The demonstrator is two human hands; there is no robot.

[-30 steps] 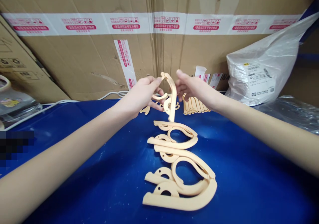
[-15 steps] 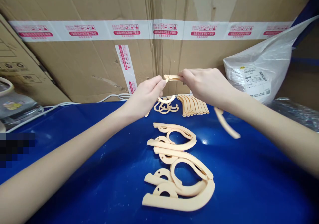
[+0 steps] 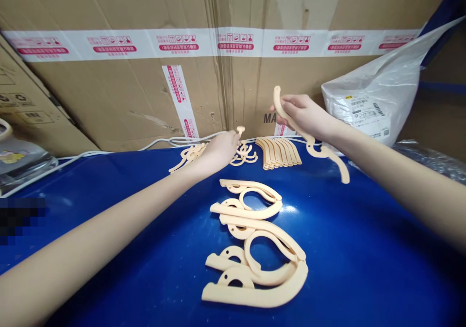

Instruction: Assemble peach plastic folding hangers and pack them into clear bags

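My right hand (image 3: 300, 116) is closed around a long cream folding-hanger arm section (image 3: 337, 164). One curved end rises above the fingers; the notched middle and other end hang below the wrist. My left hand (image 3: 225, 147) is closed at the back of the table, beside a pile of cream hanger hooks (image 3: 249, 155). A small T-shaped end of a hanger hook (image 3: 240, 129) pokes above its fingertips; the rest is hidden. Folded cream hanger pieces (image 3: 255, 295) lie in a column nearer me. A row of curved hanger arms (image 3: 278, 153) lies between my hands.
More cream parts (image 3: 189, 155) lie left of my left hand on the blue table (image 3: 138, 269). A large cardboard box (image 3: 127, 89) stands behind, with a white cable (image 3: 153, 142) along its foot. At right is a white plastic bag (image 3: 367, 94); at left, a clear container (image 3: 29, 162).
My hands have parted: the right moved right with the hanger arm section, now tilted upward at one end. The left dropped lower towards the hook pile. The view shifted slightly.
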